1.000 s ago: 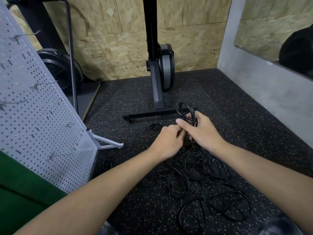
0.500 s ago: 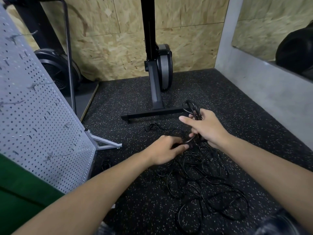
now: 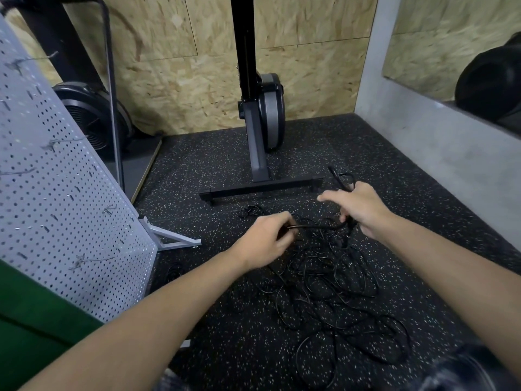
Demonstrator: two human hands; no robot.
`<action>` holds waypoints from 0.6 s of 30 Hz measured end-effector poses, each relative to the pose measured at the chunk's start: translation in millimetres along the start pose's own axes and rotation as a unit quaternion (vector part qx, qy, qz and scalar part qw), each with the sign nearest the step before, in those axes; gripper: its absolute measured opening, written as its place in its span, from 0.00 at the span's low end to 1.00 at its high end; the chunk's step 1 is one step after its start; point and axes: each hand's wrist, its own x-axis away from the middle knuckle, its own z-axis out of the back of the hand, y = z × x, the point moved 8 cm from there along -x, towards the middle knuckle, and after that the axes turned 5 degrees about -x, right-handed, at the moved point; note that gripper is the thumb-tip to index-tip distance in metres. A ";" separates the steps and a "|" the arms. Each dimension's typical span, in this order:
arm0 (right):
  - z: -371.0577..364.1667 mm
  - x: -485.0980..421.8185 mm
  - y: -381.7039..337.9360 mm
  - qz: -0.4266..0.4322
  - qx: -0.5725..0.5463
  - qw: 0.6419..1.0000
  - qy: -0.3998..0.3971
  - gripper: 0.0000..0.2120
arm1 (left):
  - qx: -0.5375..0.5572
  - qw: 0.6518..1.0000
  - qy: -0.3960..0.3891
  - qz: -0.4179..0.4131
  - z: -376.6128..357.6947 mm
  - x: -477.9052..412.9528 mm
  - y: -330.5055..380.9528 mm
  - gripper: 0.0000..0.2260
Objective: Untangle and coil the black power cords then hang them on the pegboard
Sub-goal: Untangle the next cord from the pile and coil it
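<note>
Early days: one cord half wound, the rest a heap on the floor.

The black cords (image 3: 332, 292) lie in a loose tangle on the speckled floor (image 3: 214, 176), near the person and a little to the right, with nothing sorted out of them that I can see. From the far edge of the heap a strand (image 3: 315, 226) runs taut between the two hands. The left hand (image 3: 262, 238) pinches it with curled fingers. The right hand (image 3: 363, 210) grips a few loops (image 3: 342, 179) that stick out beyond it, its forefinger stretched out leftward. So I judge the first coil is only started. The pegboard (image 3: 56, 193) leans at the left, and its hooks (image 3: 93, 261) carry no cord, so every hanging step is left to do.
</note>
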 end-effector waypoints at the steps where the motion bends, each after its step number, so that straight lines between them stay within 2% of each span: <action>1: 2.2 -1.7 -0.6 -0.013 -0.018 1.000 -0.009 0.25 | 0.002 1.000 0.001 0.014 1.8 -1.1 -4.1 0.05; 3: 8.1 -5.4 -5.8 -0.019 -0.076 0.997 -0.014 0.20 | 0.013 0.998 -0.044 0.051 -3.9 -0.7 -15.8 0.08; 5: 15.0 -7.5 -12.0 -0.018 -0.145 0.989 -0.009 0.15 | 0.050 0.986 -0.123 0.099 -17.8 4.5 -29.1 0.12; 7: 20.7 -7.4 -17.0 -0.012 -0.175 0.984 0.001 0.09 | 0.083 0.974 -0.167 0.127 -29.0 10.7 -41.2 0.13; 8: 22.0 -6.9 -18.9 -0.010 -0.180 0.984 0.001 0.07 | 0.089 0.972 -0.174 0.131 -31.2 12.1 -46.0 0.14; 16: 28.8 -6.7 -28.0 -0.005 -0.188 0.982 -0.014 0.07 | 0.026 0.979 -0.148 0.135 -20.1 8.7 -59.6 0.16; 18: 30.5 -7.7 -25.3 -0.008 -0.169 0.985 -0.014 0.06 | 0.076 0.974 -0.141 0.161 -19.4 9.9 -71.1 0.14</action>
